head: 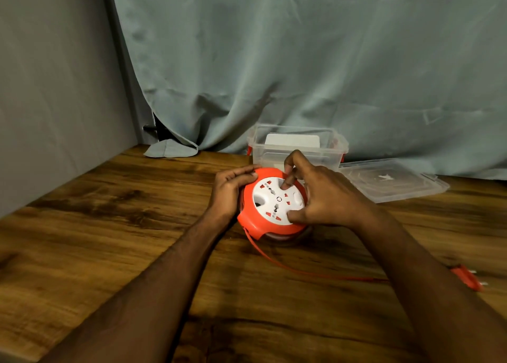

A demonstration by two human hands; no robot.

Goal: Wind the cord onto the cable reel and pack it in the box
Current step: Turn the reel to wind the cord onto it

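Note:
An orange cable reel (pixel 258 222) with a white socket face lies flat on the wooden table. My left hand (pixel 230 191) grips its left rim. My right hand (pixel 326 195) rests on the white face, a finger and the thumb pressed into its recesses. An orange cord (pixel 288 268) leaves the reel's front and runs right across the table to an orange plug (pixel 467 277). Behind the reel stands a clear plastic box (pixel 299 146) with red latches, open, something white inside.
The box's clear lid (pixel 395 180) lies flat to the right of the box. A grey-green curtain (pixel 301 61) hangs behind the table, its hem on the tabletop at the back left. A grey wall (pixel 55 88) borders the table's left edge.

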